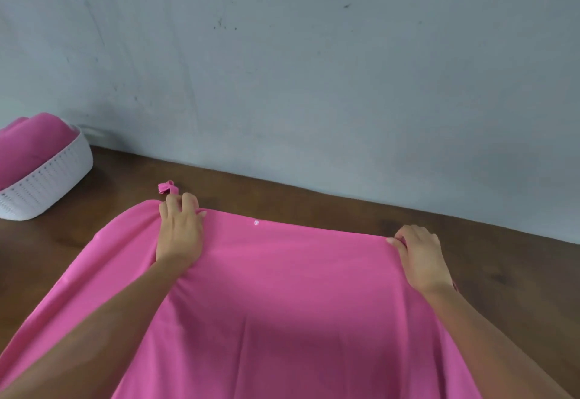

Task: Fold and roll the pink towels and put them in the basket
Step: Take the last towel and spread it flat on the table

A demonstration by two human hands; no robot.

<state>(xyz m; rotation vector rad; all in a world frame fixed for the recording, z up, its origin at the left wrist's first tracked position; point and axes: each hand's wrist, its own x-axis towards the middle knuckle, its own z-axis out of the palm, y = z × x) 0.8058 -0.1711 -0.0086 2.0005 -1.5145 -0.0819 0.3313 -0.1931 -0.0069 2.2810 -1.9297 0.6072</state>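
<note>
A large pink towel [282, 288] lies spread over the brown table, its near part running out of the bottom of the view. My left hand [180, 229] pinches the towel's far edge near the left corner, where a small pink loop [167, 187] sticks out. At the far right corner my right hand [419, 254] grips the same edge with curled fingers. A white woven basket [47, 179] stands at the far left of the table. Rolled pink towels [28, 144] fill it above the rim.
The brown wooden table [314, 201] ends at a grey-blue wall [314, 69] just behind the towel. Bare wood shows between the basket and the towel and at the right of the towel.
</note>
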